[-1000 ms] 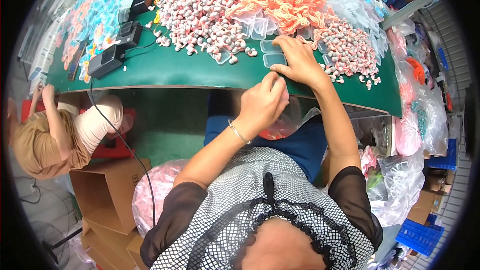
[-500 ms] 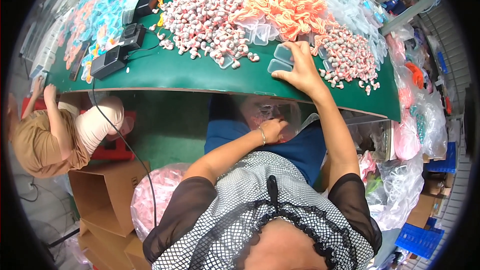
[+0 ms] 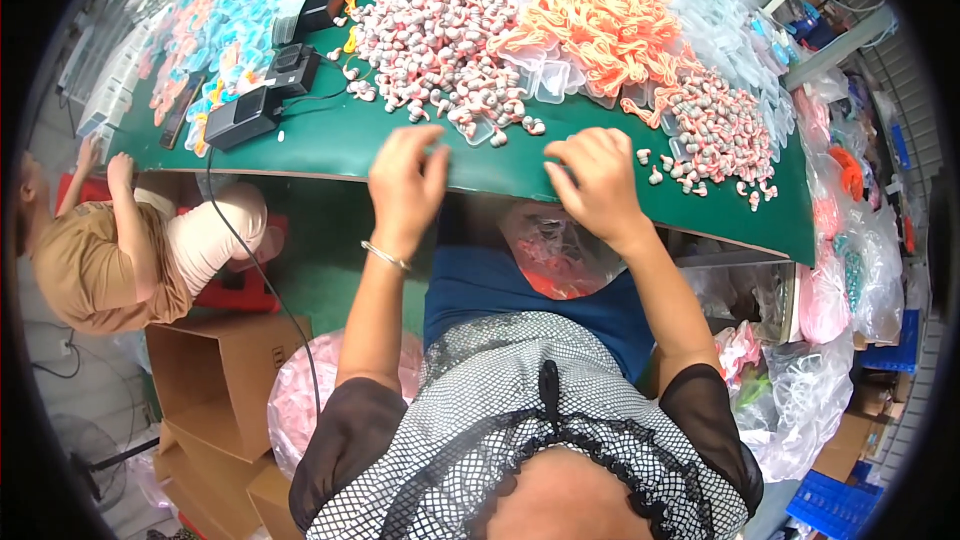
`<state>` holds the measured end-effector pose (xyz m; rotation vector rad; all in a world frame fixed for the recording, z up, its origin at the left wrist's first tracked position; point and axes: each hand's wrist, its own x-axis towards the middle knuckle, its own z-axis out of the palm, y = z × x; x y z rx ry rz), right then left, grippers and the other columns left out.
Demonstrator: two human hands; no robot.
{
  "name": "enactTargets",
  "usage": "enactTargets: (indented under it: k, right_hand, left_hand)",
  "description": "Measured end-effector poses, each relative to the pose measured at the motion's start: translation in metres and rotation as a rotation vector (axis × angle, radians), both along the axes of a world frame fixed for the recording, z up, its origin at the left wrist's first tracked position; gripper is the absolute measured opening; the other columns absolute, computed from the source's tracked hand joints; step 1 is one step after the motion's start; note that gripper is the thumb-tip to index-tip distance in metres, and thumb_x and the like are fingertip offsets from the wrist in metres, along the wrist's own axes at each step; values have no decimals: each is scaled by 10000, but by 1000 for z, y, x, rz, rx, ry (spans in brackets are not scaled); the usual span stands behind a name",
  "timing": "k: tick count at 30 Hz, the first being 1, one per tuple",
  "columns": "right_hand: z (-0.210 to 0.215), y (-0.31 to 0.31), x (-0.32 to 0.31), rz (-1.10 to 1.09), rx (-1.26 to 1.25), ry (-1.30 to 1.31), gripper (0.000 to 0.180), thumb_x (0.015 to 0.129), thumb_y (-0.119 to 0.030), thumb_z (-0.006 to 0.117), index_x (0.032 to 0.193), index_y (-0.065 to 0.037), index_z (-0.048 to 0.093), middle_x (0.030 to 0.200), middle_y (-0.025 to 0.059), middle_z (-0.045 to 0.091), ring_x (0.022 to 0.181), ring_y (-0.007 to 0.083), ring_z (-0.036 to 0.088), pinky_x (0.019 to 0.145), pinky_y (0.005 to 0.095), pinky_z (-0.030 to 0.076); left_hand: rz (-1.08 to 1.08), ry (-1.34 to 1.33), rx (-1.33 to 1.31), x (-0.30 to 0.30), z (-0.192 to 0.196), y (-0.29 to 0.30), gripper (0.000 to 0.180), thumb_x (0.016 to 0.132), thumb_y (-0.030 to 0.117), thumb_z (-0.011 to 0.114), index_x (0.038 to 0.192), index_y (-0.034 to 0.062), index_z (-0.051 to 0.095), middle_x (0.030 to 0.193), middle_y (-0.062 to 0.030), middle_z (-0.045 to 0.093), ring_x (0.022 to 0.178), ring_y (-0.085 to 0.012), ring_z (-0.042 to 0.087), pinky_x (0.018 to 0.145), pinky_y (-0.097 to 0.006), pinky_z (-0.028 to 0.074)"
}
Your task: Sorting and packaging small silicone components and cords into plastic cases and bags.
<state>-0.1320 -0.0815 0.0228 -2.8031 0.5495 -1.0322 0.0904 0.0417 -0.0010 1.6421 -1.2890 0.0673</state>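
My left hand (image 3: 405,190) is raised at the table's front edge, thumb apart from its slightly blurred fingers, with nothing visible in it. Opposite it, my right hand (image 3: 602,185) hovers over the same edge, fingers bent and thumb apart, also without a visible object. Beyond the left hand lies a big heap of small pink-and-grey curled pieces (image 3: 435,40). A smaller heap of such pieces (image 3: 722,130) is nearest my right hand. Between the heaps are bundled orange cords (image 3: 605,30) and clear plastic cases (image 3: 548,80). On my lap rests a clear plastic bag (image 3: 560,255) with reddish contents.
The green table (image 3: 330,150) carries black devices (image 3: 245,118) with a cable hanging down, blue-and-orange packs (image 3: 225,40) and clear plastic pieces (image 3: 690,5). Another person (image 3: 110,250) sits at left. Cardboard boxes (image 3: 215,390) and a bag of pink pieces (image 3: 330,380) stand below.
My left hand has risen from the lap bag to the table edge. My right hand has let go of the open clear case, which is out of sight, and drawn back toward me.
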Motion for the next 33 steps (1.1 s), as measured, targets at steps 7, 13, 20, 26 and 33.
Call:
enactTargets:
  k: [7,13,20,26,33]
  right_hand:
    - [-21,8,67,-115,-71,73,188,798,-191,758,958,-145,670,852,24,627,846,221,593,827,419,369]
    - [-26,10,74,-207,-94,59,173,766,-158,748,898,-146,637,825,20,610,821,223,598,801,415,379]
    - [-22,10,59,-169,95,-17,150,768,-119,698,907,-124,643,849,38,641,843,237,623,807,432,397]
    - [6,14,-16,-188,291,-107,174,773,-111,714,944,-125,683,824,20,652,814,223,632,825,392,397]
    - [-13,21,-43,-277,371,-63,156,787,-124,733,934,-126,680,802,-2,620,803,201,606,828,381,374]
  left_hand:
    - [217,-214,126,43,-19,-28,166,829,114,728,989,110,683,984,-89,674,877,-308,645,752,-411,520]
    - [202,-119,89,34,-18,-28,153,821,70,726,960,77,662,924,-87,679,847,-290,650,734,-400,521]
    - [2,170,-96,-5,-6,-16,169,834,21,723,998,41,686,913,-70,693,621,-150,598,588,-288,493]
    - [-361,337,-38,-56,7,-17,136,832,-6,732,961,15,694,880,-24,666,649,-70,503,582,-229,430]
    - [-366,-25,26,-93,-2,-43,118,814,94,756,902,55,689,880,-79,640,776,-256,625,642,-357,501]
